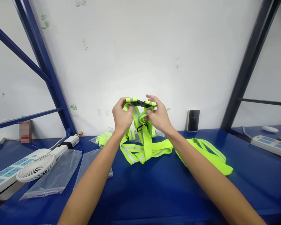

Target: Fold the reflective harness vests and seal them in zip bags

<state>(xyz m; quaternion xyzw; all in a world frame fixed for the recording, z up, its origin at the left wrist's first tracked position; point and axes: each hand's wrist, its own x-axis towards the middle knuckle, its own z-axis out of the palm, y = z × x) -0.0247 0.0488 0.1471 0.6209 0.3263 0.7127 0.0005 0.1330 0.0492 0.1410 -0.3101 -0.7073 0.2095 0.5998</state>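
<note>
Both my hands hold up a neon yellow reflective strap harness point(144, 137) with grey stripes. My left hand point(122, 114) pinches the strap on the left of a black buckle point(140, 103). On the buckle's other side, my right hand point(159, 114) grips the strap with thumb below and fingers above. The buckle spans the gap between the hands, its halves apparently joined. Lower down, a black slider point(142, 127) sits on a hanging strap. The harness's lower loops rest on the blue table point(140, 193).
Another neon yellow strap bundle point(206, 154) lies at right. Bagged yellow straps point(104, 138) sit behind my hands. At left are a clear plastic bag point(58, 172), a white handheld fan point(37, 167) and a power strip point(11, 172). A phone point(193, 120) leans against the wall.
</note>
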